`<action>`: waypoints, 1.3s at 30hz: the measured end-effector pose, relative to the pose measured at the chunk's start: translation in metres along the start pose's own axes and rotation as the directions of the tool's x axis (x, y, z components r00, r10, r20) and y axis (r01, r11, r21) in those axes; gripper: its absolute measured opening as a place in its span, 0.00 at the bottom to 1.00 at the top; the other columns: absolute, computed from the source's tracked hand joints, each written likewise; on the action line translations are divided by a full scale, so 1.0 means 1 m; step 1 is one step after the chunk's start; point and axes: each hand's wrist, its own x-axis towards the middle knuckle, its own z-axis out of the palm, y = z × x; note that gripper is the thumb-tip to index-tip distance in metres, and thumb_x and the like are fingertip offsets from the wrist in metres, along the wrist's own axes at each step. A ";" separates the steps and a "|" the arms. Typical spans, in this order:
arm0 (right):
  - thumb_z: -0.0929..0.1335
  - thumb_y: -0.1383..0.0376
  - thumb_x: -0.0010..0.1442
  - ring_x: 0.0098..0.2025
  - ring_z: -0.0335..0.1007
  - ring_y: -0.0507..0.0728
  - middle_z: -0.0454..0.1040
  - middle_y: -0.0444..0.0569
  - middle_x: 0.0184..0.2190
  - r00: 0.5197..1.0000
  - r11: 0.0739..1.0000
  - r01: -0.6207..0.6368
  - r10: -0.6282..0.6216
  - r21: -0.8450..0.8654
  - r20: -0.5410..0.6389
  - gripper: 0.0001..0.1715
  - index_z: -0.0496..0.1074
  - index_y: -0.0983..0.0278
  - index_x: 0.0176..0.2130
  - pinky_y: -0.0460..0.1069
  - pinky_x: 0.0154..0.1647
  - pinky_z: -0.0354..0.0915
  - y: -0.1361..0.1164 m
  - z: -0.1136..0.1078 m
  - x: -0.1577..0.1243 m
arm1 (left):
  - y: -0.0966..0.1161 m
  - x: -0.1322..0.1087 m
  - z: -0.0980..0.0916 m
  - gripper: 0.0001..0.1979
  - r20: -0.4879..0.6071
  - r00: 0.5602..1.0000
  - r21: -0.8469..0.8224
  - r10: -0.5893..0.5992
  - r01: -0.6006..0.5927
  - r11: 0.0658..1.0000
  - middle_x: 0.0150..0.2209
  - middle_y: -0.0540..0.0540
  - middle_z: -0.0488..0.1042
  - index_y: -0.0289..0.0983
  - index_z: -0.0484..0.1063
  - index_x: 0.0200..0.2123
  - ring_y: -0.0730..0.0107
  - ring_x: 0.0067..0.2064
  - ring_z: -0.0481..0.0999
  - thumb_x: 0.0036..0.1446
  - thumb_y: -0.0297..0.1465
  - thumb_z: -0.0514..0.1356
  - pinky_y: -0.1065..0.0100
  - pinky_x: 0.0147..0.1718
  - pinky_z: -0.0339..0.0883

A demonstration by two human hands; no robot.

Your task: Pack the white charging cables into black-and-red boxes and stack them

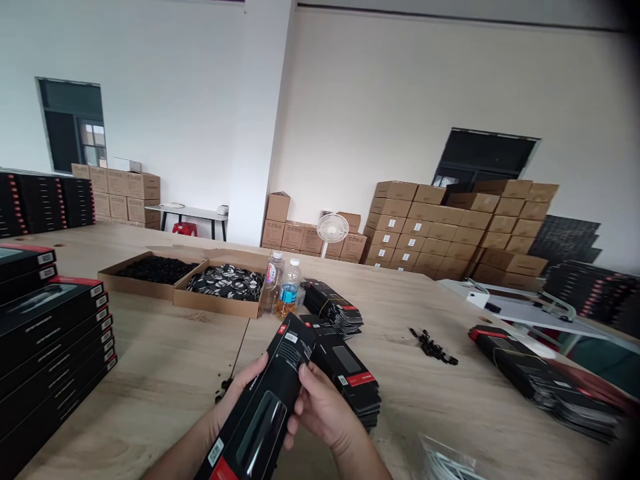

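A long black cardboard box (273, 393) with red ends, white labels and a window-like panel is tilted up in front of me. My left hand (233, 400) grips its left edge, the thumb along the side. On the other side, my right hand (320, 407) holds it with the thumb on the printed face and the fingers curled underneath. Just behind lies a stack of flat black box sleeves (350, 367), and past it a banded bundle of the same kind (333, 307). The lower end of the held box runs out of view.
Finished-looking black boxes (55, 353) are stacked at left. Two open cartons hold black parts (155, 269) and round black-and-white pieces (227, 283), beside two bottles (287, 293). At right lie small black pieces (434, 347), banded sleeves (540, 373) and a plastic bag of white cables (447, 463).
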 end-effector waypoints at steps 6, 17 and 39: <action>0.79 0.52 0.45 0.25 0.74 0.56 0.80 0.46 0.25 0.920 0.970 0.240 -0.243 -0.047 -0.309 0.24 0.77 0.63 0.37 0.52 0.32 0.71 -0.008 0.010 0.005 | 0.002 -0.003 0.014 0.30 -0.359 0.815 0.531 0.454 -0.222 0.818 0.32 0.43 0.82 0.34 0.80 0.37 0.62 0.33 0.78 0.56 0.57 0.57 0.69 0.32 0.67; 0.77 0.51 0.51 0.38 0.78 0.62 0.81 0.50 0.35 0.976 0.978 0.148 -0.168 -0.145 -0.137 0.25 0.77 0.64 0.43 0.57 0.43 0.71 0.006 0.033 0.009 | 0.027 -0.006 -0.005 0.18 -0.527 0.646 0.494 0.552 -0.296 0.817 0.23 0.46 0.78 0.33 0.76 0.29 0.67 0.23 0.75 0.47 0.45 0.67 0.70 0.22 0.69; 0.75 0.45 0.50 0.24 0.66 0.53 0.73 0.43 0.22 0.898 0.965 0.229 -0.260 -0.128 -0.356 0.24 0.79 0.63 0.31 0.47 0.26 0.61 0.004 0.003 0.020 | 0.013 0.000 -0.009 0.16 -0.244 0.755 0.637 0.609 -0.349 0.688 0.31 0.52 0.73 0.38 0.69 0.41 0.74 0.30 0.69 0.59 0.44 0.62 0.73 0.31 0.63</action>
